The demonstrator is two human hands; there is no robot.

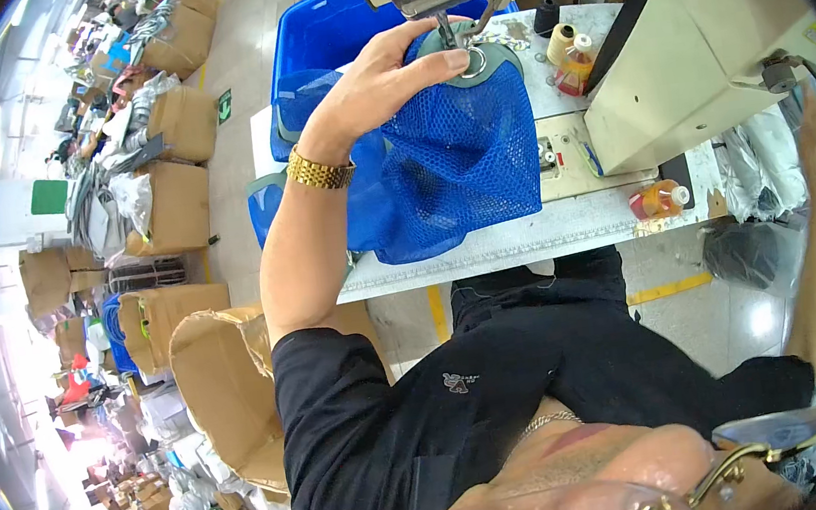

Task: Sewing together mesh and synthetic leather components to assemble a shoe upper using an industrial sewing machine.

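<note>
My left hand point(383, 81), with a gold watch at its wrist, grips the grey-green edge of a blue mesh bag point(467, 153). Its thumb presses beside a metal ring point(476, 63) on that edge, right at the presser foot of a sewing machine point(679, 73). Some fingers are hidden behind the fabric. Below the hand, the mesh drapes over the white table point(410, 273) toward its near edge. At the far right, my right hand point(812, 113) is raised close to the end of the machine; its fingers are too unclear to make out.
A blue plastic bin point(317, 29) stands behind the table. Thread spools point(560, 41) and a bottle of orange liquid point(575, 67) are beside the machine, with another bottle point(658, 199) near the front edge. An open carton point(228, 396) is at left; bagged goods point(765, 164) lie right.
</note>
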